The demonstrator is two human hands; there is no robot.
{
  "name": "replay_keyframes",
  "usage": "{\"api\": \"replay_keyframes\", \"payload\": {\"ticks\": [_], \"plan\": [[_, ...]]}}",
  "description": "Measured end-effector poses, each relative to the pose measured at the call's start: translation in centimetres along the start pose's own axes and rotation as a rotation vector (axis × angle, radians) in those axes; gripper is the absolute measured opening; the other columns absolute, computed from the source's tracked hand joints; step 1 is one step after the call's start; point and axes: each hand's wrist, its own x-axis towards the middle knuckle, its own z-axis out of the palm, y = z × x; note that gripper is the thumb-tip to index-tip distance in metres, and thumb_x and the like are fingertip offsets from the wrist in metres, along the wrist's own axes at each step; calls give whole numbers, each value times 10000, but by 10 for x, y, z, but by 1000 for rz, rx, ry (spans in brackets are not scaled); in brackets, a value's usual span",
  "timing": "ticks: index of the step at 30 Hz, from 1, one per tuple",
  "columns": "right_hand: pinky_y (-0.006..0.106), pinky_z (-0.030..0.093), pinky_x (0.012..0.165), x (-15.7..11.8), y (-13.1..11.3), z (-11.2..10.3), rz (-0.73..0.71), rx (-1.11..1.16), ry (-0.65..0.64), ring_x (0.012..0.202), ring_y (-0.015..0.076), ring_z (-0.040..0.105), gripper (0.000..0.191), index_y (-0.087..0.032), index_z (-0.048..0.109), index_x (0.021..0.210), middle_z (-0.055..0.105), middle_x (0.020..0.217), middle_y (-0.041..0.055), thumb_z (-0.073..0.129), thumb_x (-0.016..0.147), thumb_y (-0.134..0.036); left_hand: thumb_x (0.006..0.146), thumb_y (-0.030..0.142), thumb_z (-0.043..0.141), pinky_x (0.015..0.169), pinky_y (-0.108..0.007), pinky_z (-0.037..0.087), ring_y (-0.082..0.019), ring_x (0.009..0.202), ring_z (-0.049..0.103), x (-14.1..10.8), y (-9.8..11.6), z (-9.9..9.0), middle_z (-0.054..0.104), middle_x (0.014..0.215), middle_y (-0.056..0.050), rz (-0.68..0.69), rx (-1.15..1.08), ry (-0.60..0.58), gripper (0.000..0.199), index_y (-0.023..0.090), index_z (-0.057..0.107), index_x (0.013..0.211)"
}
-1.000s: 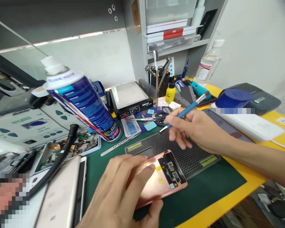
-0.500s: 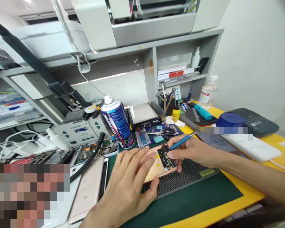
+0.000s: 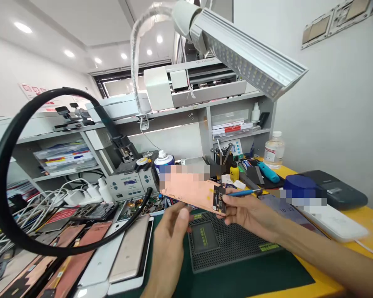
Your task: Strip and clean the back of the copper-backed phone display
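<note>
My right hand (image 3: 250, 213) grips the right end of a copper-backed phone screen (image 3: 189, 192), thumb on its black circuit strip (image 3: 218, 199). A slim blue-handled tool (image 3: 243, 193) is also tucked in that hand, its thin tip pointing right. The screen is raised and tilted above a black honeycomb pad (image 3: 236, 244) lying on a green mat (image 3: 224, 281). Close under the screen's lower left edge is my left hand (image 3: 169, 244), thumb and fingers apart. Whether its fingertips touch the edge I cannot tell. Part of the screen's top is blurred out.
Phone panels (image 3: 132, 248) lie in rows at the left, beneath a looping black hose (image 3: 6, 165). A spray can (image 3: 164, 159), a yellow bottle (image 3: 234, 171) and a tool holder stand behind. A white device (image 3: 338, 223) is at the right; an LED lamp (image 3: 248, 54) hangs above.
The view has tipped up, showing the lamp and ceiling. The phone screen has been lifted off the pad and tilted. My left hand has come off its face and dropped below it.
</note>
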Motion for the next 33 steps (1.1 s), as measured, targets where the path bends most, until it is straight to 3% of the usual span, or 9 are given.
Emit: {"api": "replay_keyframes", "payload": {"ticks": [3,5,7,10,13,18,33], "plan": [[257,609,671,-4,8,6,6,-40,-34,748,149,751,267,-203,595,879,778,813,22,812,855,-357,940,478,641,877,-366,548,-293,1123,657,9,9,29,716,1191,-117,-81,-293,-17,421,177,641,1235],[276,609,689,-5,11,8,14,-84,-59,736,156,752,263,-193,613,877,774,791,24,808,859,-369,927,414,675,929,-359,540,-274,1126,670,16,14,37,724,1214,-96,-93,-452,18,422,185,627,1279],[294,609,701,-8,13,8,20,-136,-80,748,180,768,257,-183,630,878,783,801,41,805,862,-370,917,333,690,953,-364,538,-257,1126,680,22,19,37,715,1255,-76,-92,-587,-7,471,213,576,1359],[342,615,746,-14,13,7,24,-224,-129,817,235,788,251,-160,671,938,801,886,90,797,870,-366,923,291,649,913,-410,564,-277,1055,712,29,23,29,744,1157,-101,-139,-709,-127,488,186,551,1389],[358,612,781,-20,13,7,-13,-399,-169,874,246,781,256,-159,688,1020,802,962,115,752,911,-382,899,250,618,849,-431,587,-290,934,740,35,21,22,756,982,-112,-216,-750,-210,401,118,615,1278],[290,608,695,-27,15,11,-7,-642,-59,777,201,758,274,-196,697,965,799,864,78,733,911,-462,872,233,544,716,-424,604,-283,799,738,41,13,20,730,870,-104,-335,-822,-287,300,97,667,1108],[243,618,682,-30,14,15,59,-638,-112,745,171,753,218,-222,727,933,799,827,44,686,954,-436,854,307,522,673,-392,601,-264,728,730,43,7,17,726,833,-116,-475,-893,-355,326,94,693,1031]]}}
